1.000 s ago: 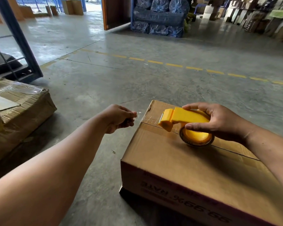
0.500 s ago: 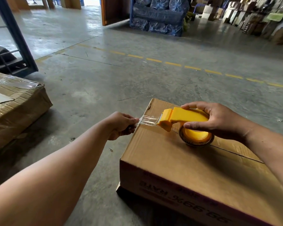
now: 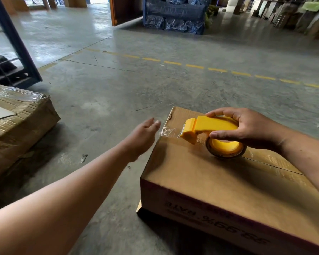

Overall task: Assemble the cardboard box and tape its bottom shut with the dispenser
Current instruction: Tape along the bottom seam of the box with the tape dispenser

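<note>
A brown cardboard box (image 3: 201,177) lies on the concrete floor, flaps folded shut on top with a seam running across. My right hand (image 3: 247,127) grips a yellow tape dispenser (image 3: 210,131) resting on the box near the seam's left end. A short strip of clear tape (image 3: 168,132) runs from the dispenser's blade to the box's left edge and looks crumpled there. My left hand (image 3: 143,137) hovers just left of that edge, fingers straight and apart, holding nothing.
A plastic-wrapped stack of flattened cardboard (image 3: 17,122) lies on the floor at left. Behind it stands a blue metal frame (image 3: 17,43). Wrapped blue bundles (image 3: 175,15) and shelving stand far back. A dashed yellow line (image 3: 173,63) crosses the floor.
My left hand pinched the tape end and pulled it out to the box's left edge, then let go and opened. The right hand kept the dispenser in place.
</note>
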